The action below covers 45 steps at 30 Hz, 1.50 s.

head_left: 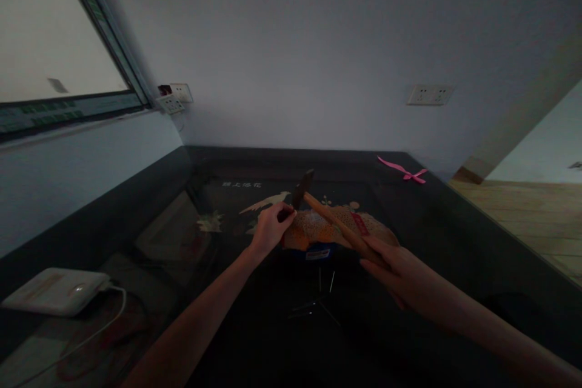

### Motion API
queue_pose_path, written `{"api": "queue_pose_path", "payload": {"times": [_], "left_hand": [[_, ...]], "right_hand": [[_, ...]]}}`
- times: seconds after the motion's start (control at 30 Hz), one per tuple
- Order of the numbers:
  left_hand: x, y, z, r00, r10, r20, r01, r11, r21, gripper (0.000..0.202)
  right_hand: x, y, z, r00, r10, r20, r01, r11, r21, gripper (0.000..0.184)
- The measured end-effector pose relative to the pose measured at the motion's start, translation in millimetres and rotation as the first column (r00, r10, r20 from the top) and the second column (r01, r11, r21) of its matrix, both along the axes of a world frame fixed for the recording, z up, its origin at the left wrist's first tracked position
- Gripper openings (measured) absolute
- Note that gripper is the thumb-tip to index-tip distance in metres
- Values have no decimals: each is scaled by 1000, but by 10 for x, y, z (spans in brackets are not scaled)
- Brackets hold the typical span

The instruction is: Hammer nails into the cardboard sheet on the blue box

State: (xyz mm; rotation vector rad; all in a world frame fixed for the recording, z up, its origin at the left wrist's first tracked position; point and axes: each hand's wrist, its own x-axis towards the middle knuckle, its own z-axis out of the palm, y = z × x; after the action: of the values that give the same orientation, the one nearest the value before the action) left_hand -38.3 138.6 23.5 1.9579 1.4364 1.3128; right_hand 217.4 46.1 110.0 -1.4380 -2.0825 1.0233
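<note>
My right hand (393, 264) is wrapped round the wooden handle of a hammer (336, 224). Its dark head points up and to the left, beside the fingertips of my left hand (271, 227). That hand is closed in a pinch; what sits between the fingertips is too small and dark to make out. Beneath both hands lies a tan and orange speckled piece (318, 227) with a red label, over a blue object (321, 251) bearing a pale label. Closer to me, several thin, shiny nail-like pieces (313, 308) lie on the dark table.
The dark table (218, 163) meets the wall at the back and bears a printed bird pattern. At the near left lies a white power bank (59, 291) with a white cable. A pink ribbon (404, 171) rests at the far right.
</note>
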Motion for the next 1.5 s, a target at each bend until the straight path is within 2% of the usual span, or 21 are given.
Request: {"api": "queue_pose_path", "payload": {"times": [0.13,0.27,0.37,0.5,0.63,0.73,0.8,0.87,0.93,0.97,1.0,1.07,1.13,1.23,1.37,1.5], "left_hand": [[2,-2,10,1000,-4,-9,4,1000,3,10],[7,-16,34,1000,-6,-7,7,1000,7,8],[13,-33,42,1000,0,-18,1,1000,16,8],[24,-29,52,1000,-28,-6,28,999,31,10],[1,-66,169,997,-53,-49,57,995,87,30],[-66,-252,313,985,38,-170,-1,977,213,39],[-109,-470,369,964,101,-247,-26,957,289,31],[-120,-719,351,950,39,-311,72,939,336,23],[-82,-936,258,901,-137,-411,264,925,271,20],[-47,-1015,193,847,-229,-480,351,919,182,19],[-3,-1069,124,797,-289,-530,396,913,98,18],[97,-1104,-5,716,-354,-601,403,913,-58,17],[191,-1064,-97,667,-373,-645,365,918,-155,17],[292,-954,-149,585,-376,-719,331,920,-211,13],[358,-853,-138,463,-364,-809,347,913,-212,5],[388,-809,-174,398,-318,-860,371,914,-167,6]], "right_hand": [[-18,-23,28,998,-39,-45,40,999,27,26],[-41,-82,-4,996,-68,-50,64,996,-67,28],[-42,-148,-104,990,-110,-90,95,983,-159,28],[-17,-261,-279,948,-215,-234,162,960,-229,35],[44,-340,-451,864,-288,-413,196,948,-251,40],[120,-356,-541,780,-327,-534,215,941,-261,39],[176,-355,-572,738,-354,-575,228,932,-281,37],[225,-350,-585,715,-376,-589,238,923,-301,36],[255,-345,-591,705,-387,-594,235,918,-319,37],[263,-342,-595,702,-385,-599,228,918,-323,37],[267,-340,-600,701,-381,-603,220,919,-326,37],[266,-337,-614,696,-375,-612,206,921,-330,37],[263,-336,-628,697,-378,-609,207,919,-335,37],[262,-341,-630,706,-375,-601,197,919,-342,39],[255,-352,-596,717,-366,-594,172,918,-358,42],[245,-352,-589,715,-379,-587,192,914,-357,45]]}}
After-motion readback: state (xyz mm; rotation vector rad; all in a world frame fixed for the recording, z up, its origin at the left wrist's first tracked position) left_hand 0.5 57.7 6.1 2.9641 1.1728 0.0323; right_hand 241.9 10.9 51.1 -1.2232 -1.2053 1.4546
